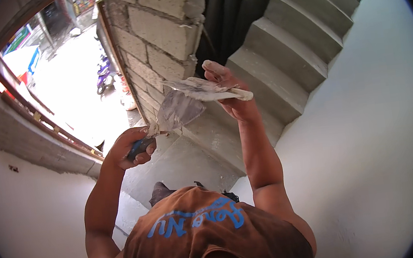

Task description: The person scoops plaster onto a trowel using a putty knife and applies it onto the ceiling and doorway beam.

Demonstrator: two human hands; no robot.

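Note:
My left hand (123, 149) is wrapped round the dark blue handle of a putty knife (180, 109). Its broad blade is smeared with pale paste, and more paste clings where the blade joins the handle. Close by on the right, my right hand (238, 106) grips a thin flat plate (201, 88) by its right end. White and greyish paste coats the plate, and its exact kind cannot be made out. The blade's upper edge meets or overlaps the plate's underside in view; whether they touch is unclear. White residue covers my right fingertips.
Concrete stairs (280, 59) climb to the upper right beside a smooth white wall (366, 146). A bare block wall (155, 33) stands ahead. At the left, an opening looks onto a bright street with a purple motorcycle (104, 74). Grey concrete floor (170, 166) lies below my hands.

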